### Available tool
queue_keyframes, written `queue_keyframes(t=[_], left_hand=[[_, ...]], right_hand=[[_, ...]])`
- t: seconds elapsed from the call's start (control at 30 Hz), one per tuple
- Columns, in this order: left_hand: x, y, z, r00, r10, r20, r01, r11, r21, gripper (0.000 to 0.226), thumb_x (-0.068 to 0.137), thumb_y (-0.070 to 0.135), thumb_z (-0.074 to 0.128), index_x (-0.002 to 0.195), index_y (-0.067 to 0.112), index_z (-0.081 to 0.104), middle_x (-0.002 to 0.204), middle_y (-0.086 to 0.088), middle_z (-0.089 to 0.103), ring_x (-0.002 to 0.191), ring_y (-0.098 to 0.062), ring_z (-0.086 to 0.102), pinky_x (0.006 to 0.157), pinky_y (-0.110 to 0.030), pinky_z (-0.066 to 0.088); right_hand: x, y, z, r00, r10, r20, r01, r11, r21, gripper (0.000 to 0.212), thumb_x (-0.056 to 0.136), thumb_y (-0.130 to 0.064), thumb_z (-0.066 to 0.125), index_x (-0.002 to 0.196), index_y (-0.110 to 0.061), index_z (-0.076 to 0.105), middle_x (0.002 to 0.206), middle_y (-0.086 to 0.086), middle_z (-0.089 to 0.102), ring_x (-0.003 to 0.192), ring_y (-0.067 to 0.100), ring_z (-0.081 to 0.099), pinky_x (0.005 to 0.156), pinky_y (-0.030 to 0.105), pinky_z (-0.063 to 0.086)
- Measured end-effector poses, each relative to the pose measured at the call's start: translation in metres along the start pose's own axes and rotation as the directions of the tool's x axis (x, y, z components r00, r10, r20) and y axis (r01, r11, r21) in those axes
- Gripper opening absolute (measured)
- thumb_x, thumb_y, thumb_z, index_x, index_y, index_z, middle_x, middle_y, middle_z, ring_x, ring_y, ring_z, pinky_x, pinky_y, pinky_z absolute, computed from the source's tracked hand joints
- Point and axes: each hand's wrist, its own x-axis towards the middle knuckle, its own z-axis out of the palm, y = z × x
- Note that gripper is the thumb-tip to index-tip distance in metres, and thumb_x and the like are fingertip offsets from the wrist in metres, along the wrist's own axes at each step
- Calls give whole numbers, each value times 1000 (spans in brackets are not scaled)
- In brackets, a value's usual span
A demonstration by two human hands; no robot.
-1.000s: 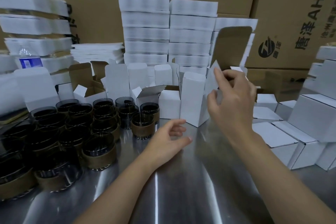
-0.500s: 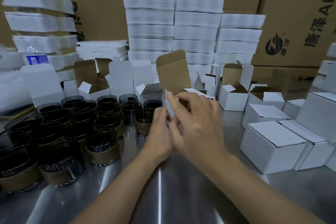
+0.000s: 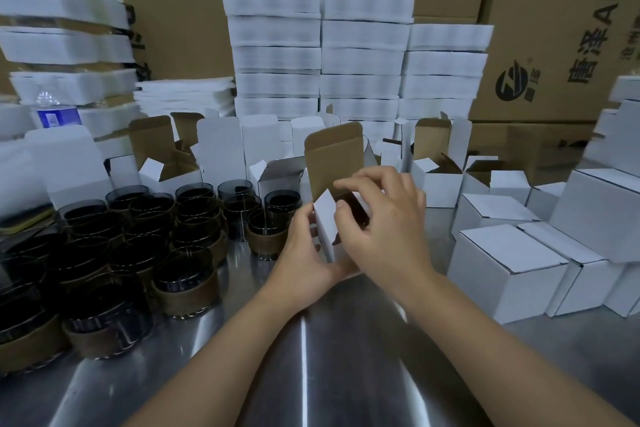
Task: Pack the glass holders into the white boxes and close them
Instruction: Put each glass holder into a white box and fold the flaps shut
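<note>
Head camera clips the brown cartons (image 3: pixel 194 28) at the top. Dark glass holders (image 3: pixel 187 274) crowd the steel table (image 3: pixel 346 357) on the left, some cut off. Left hand (image 3: pixel 304 260) and right hand (image 3: pixel 384 229) grip one white box (image 3: pixel 325 218) at centre, lid up, its inside hidden.

The tabletop (image 3: pixel 311 374) is glossy brushed metal; the box (image 3: pixel 325 218) is matt white cardboard, brown inside; the holders (image 3: pixel 187 274) are dark glass.
</note>
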Motion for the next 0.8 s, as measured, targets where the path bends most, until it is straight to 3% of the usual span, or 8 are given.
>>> queue_keyframes(t=[0.1,0.33,0.43,0.53,0.63,0.7,0.8], left_hand=[[1,2,0,999,-29,-18,28,999,-19,105,54,39,83,140,30,24,135,14,44,115,4,51,84,-14,49],[1,4,-1,994,-72,-77,69,997,-47,96,62,23,85,137,29,26,136,6,44,116,-6,53,86,-20,51],[3,4,-1,994,-71,-88,67,997,-45,84,72,8,81,129,37,26,134,6,44,114,-3,51,77,-9,49],[3,4,-1,993,-79,-92,76,996,-36,84,75,0,74,136,33,26,133,6,45,116,-6,51,76,-9,49],[3,3,0,993,-83,-78,79,995,-54,83,78,-6,67,138,32,24,120,13,50,102,8,56,67,-3,45],[3,4,0,994,-80,-77,75,995,-67,79,80,-2,68,131,38,22,115,22,49,90,22,54,66,1,41],[2,7,0,989,-97,-107,87,992,-95,69,86,14,67,134,38,24,115,24,50,89,29,49,70,6,36]], right_hand=[[4,9,0,998,35,50,-33,999,-28,33,77,-38,54,104,-27,69,104,-9,54,106,14,47,90,20,18],[8,20,2,981,66,180,-57,997,-52,49,72,-64,49,110,-36,64,109,-14,54,108,8,48,91,25,23],[7,24,5,976,115,184,-121,993,20,43,77,-58,52,110,-34,65,107,-14,53,106,9,50,89,26,33],[7,28,8,965,166,205,-179,982,51,34,82,-47,57,111,-33,65,108,-15,54,101,8,53,80,24,39],[8,30,8,956,187,224,-206,976,64,31,84,-42,55,112,-34,64,108,-16,54,90,4,52,72,23,38],[7,31,8,953,185,239,-202,978,48,31,83,-38,56,113,-35,63,110,-16,54,85,1,48,71,22,36],[8,31,7,945,199,261,-211,977,18,33,82,-34,54,115,-35,61,115,-16,53,81,4,49,72,23,35]])
